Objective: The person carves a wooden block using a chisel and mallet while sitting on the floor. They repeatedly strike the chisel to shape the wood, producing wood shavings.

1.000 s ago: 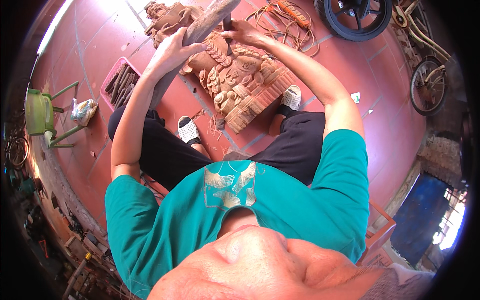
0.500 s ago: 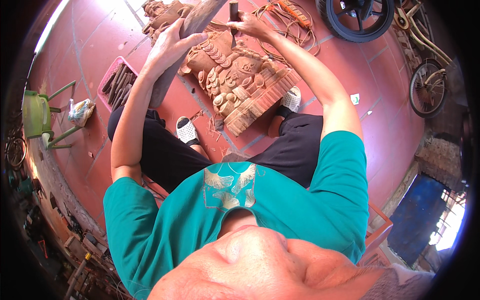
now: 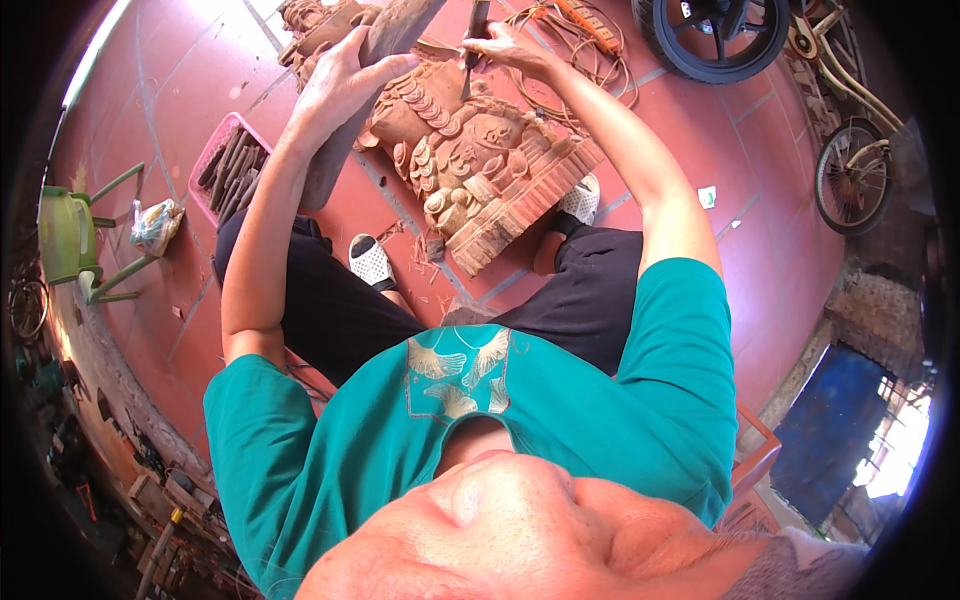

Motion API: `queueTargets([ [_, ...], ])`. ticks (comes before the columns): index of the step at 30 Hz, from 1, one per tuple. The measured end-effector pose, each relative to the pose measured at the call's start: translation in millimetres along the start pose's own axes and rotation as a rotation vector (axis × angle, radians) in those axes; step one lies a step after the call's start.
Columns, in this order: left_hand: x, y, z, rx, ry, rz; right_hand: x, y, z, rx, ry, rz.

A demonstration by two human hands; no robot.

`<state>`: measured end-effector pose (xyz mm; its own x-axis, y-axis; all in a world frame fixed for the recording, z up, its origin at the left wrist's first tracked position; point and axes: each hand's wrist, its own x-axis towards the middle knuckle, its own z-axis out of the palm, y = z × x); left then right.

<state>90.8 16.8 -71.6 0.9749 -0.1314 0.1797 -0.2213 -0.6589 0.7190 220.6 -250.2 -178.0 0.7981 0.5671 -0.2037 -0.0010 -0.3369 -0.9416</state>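
A reddish-brown wood carving [image 3: 472,165], covered in rounded figures and coin-like discs, lies on the floor between my feet. My left hand [image 3: 343,82] is wrapped round a long, thick wooden club [image 3: 335,165] slanting along the carving's left side. My right hand [image 3: 508,50] grips a chisel [image 3: 477,22] with a dark handle. Its blade points down at the far part of the carving; whether the edge touches the wood I cannot tell. Wood chips [image 3: 428,275] are scattered by the carving's near left edge.
A pink basket [image 3: 196,172] of dark chisel-like tools stands at left, near a green stool [image 3: 68,235] with a plastic bag [image 3: 156,226]. An orange power strip [image 3: 590,25] with coiled cord, a black wheel [image 3: 715,40] and a bicycle wheel [image 3: 853,178] lie to the right.
The chisel has tilted, its handle top leaning further right. My right hand has shifted slightly right and down with it. My left hand and the club have barely moved.
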Motion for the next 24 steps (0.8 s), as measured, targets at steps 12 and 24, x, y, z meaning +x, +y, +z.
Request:
queueTargets([
  [12, 6.3, 10.3, 7.3, -0.242, -0.116, -0.174, 31.5, 6.2, 9.7, -0.27, -0.064, -0.06],
  [24, 9.8, -5.3, 22.9, -0.345, -0.204, -0.242, 21.3, -0.6, 17.0, -0.297, -0.006, -0.071],
])
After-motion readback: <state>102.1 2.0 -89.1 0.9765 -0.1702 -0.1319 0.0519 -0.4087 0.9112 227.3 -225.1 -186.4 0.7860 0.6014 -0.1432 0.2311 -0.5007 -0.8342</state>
